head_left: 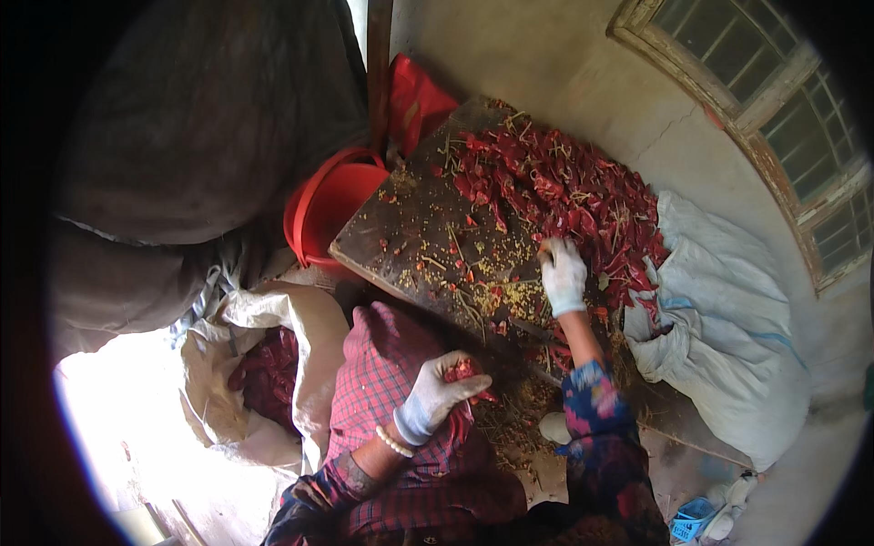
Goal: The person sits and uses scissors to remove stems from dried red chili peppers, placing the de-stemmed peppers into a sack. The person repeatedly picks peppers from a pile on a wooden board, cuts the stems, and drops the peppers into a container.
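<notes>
My left hand (pixel 440 392), in a white work glove, is closed around dried red chili peppers (pixel 461 371) above my lap. In another white glove, my right hand (pixel 565 274) reaches down to the wooden tabletop (pixel 410 239) at the near edge of a heap of dried red chilies (pixel 546 177). Its fingers are bent, and whether they pinch anything is hidden. Yellow seeds (pixel 502 298) and bits of stem lie scattered left of this hand. A red checked cloth (pixel 382 362) covers my lap.
On the left an open woven sack (pixel 321 341) holds red chilies. A red bucket (pixel 348 205) stands by the table's left corner. A white woven sack (pixel 730 327) leans at the right, beside the wall. A small blue basket (pixel 692 520) sits on the floor, lower right.
</notes>
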A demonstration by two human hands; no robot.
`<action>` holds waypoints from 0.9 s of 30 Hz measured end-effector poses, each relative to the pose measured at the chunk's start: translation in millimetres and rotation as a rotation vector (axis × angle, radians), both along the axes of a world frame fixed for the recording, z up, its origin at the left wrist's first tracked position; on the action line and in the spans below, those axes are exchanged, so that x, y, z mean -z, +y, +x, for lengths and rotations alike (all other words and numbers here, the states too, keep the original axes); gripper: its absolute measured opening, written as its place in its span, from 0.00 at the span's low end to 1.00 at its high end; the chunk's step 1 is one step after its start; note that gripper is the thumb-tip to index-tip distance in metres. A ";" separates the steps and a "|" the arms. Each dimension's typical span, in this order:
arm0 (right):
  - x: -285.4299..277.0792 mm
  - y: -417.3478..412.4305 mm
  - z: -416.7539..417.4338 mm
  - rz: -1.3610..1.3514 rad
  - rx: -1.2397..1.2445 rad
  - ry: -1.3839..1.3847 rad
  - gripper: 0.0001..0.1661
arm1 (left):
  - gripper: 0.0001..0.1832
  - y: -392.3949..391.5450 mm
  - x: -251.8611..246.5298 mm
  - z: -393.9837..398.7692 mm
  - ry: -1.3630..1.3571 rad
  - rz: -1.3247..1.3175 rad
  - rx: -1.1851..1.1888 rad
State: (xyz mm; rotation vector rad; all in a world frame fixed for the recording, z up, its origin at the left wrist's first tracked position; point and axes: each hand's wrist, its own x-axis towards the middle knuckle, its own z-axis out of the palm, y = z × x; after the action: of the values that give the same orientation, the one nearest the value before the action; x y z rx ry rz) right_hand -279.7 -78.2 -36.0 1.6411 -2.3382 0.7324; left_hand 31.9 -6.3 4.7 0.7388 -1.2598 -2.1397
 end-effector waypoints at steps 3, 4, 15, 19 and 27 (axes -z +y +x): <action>4.8 -61.1 -27.5 0.240 0.148 0.355 0.27 | 0.07 -2.3 -1.3 2.6 0.032 -0.024 0.006; 6.5 -78.1 -34.3 0.219 0.128 0.418 0.28 | 0.07 -3.4 -1.8 2.2 0.002 -0.093 0.005; 32.3 -101.1 -72.1 -0.491 0.124 -0.229 0.10 | 0.08 -6.8 8.2 0.6 0.052 -0.028 0.107; 7.4 -65.0 -51.8 -0.739 -0.056 -1.497 0.11 | 0.10 -2.7 5.4 -4.8 0.047 0.044 -0.034; -38.5 34.7 53.6 -0.235 -0.337 -1.120 0.05 | 0.10 3.0 13.1 -19.9 -0.106 0.005 -0.236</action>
State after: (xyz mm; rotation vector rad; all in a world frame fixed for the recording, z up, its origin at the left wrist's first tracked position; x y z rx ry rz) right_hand -226.2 -43.5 2.5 1.7631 -2.3444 2.3872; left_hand 12.0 -3.3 -8.4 0.9635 -1.1574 -1.9357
